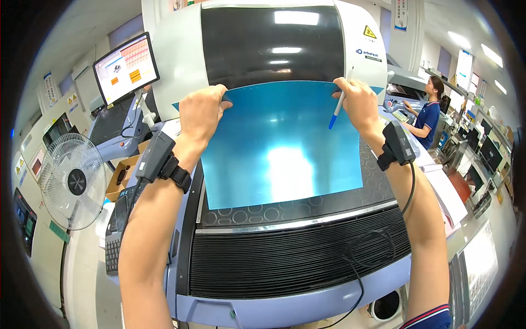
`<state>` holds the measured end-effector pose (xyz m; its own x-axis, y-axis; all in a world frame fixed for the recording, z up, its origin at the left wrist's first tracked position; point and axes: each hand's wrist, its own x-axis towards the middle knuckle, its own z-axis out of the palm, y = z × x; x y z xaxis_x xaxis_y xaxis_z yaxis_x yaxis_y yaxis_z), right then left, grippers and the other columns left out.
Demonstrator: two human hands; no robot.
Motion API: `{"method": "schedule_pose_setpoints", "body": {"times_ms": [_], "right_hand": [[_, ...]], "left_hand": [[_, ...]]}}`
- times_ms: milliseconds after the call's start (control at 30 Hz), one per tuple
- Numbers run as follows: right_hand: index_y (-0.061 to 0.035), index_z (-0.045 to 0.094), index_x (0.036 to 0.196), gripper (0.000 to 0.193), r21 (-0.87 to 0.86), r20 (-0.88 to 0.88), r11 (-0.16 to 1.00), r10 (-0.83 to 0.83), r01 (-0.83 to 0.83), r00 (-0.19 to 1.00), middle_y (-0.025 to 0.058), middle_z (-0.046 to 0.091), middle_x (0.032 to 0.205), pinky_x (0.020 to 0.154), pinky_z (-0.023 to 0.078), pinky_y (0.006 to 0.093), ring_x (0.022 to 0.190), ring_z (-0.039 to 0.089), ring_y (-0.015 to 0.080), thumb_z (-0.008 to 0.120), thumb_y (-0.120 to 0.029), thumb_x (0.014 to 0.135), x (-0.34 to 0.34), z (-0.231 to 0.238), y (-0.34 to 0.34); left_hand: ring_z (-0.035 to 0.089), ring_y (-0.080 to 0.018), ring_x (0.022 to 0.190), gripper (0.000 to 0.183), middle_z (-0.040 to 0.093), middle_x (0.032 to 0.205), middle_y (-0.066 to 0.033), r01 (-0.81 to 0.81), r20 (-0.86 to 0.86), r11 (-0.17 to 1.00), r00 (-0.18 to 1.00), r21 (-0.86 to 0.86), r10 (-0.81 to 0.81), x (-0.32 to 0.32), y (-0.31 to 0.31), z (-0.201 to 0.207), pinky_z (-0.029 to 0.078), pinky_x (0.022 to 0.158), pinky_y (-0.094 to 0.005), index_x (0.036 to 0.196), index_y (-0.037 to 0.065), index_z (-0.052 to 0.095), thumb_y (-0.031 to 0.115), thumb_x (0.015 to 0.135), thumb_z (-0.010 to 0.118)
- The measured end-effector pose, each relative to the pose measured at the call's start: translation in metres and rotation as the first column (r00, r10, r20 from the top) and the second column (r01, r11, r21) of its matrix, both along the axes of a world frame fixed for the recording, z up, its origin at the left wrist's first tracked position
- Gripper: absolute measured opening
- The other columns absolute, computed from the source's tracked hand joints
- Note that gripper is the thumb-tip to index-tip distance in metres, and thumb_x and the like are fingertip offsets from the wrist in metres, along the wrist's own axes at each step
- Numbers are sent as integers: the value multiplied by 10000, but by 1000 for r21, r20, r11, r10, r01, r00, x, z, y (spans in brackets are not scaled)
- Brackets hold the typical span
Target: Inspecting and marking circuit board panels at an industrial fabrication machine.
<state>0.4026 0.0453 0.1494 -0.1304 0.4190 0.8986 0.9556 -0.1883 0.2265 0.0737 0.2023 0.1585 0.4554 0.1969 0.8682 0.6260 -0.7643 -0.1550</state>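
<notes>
A thin, shiny blue sheet [246, 142] is stretched between my two hands, above the dark bed [263, 215] of a large machine. My left hand [201, 112] pinches its far edge on the left, thumb turned inward. On the right, my right hand [359, 107] pinches the same edge and also keeps a white pen with a blue tip [336, 109] between its fingers, tip pointing down. The sheet's near edge hangs over the bed's patterned surface; whether it touches there I cannot tell. Each wrist carries a strapped black device [159, 156] with a cable.
Beyond the sheet stands the machine's white hood with a dark window [274, 44]. Black ribbed bellows [296, 260] and a loose cable [359, 285] lie nearer. At left are a monitor [127, 68], a fan [74, 181] and a keyboard [112, 255]. A person [427, 118] works at far right.
</notes>
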Motion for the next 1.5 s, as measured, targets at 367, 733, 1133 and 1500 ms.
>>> {"method": "schedule_pose_setpoints", "body": {"times_ms": [367, 733, 1133, 1500], "right_hand": [[-136, 649, 897, 148, 182, 20, 982, 38, -41, 999, 44, 646, 736, 790, 552, 392, 829, 692, 262, 741, -72, 800, -17, -45, 8], [-101, 709, 1034, 249, -82, -146, 996, -43, 32, 988, 195, 742, 886, 739, 559, 465, 851, 724, 394, 804, -197, 824, -48, 72, -75], [-71, 692, 1064, 185, -444, -526, 872, -66, -207, 848, 165, 727, 925, 783, 560, 483, 872, 703, 409, 710, -170, 909, -63, -215, -139], [-26, 704, 1125, 441, -525, -704, 757, -131, -388, 698, 212, 730, 922, 795, 553, 460, 866, 709, 409, 709, -424, 935, -117, -187, -168]], "left_hand": [[722, -289, 799, 211, 767, 982, -84, 116, 99, 973, 986, 198, -137, -7, 19, -57, 552, 692, -377, 1023, 133, 730, 196, 834, 800], [724, -332, 798, 184, 755, 876, -112, -66, -80, 990, 995, -125, 56, -45, -85, 76, 561, 708, -432, 962, 139, 800, 265, 829, 796], [599, -390, 1243, 411, 629, 1335, -220, 99, -261, 679, 875, -728, -407, -79, -105, -206, 477, 1051, -469, 1318, 47, 609, 291, 989, 645], [423, -372, 1460, 617, 485, 1537, -225, -68, -301, 641, 917, -765, -262, -142, -130, -222, 314, 1208, -530, 1419, -11, 543, 479, 1045, 528]]}}
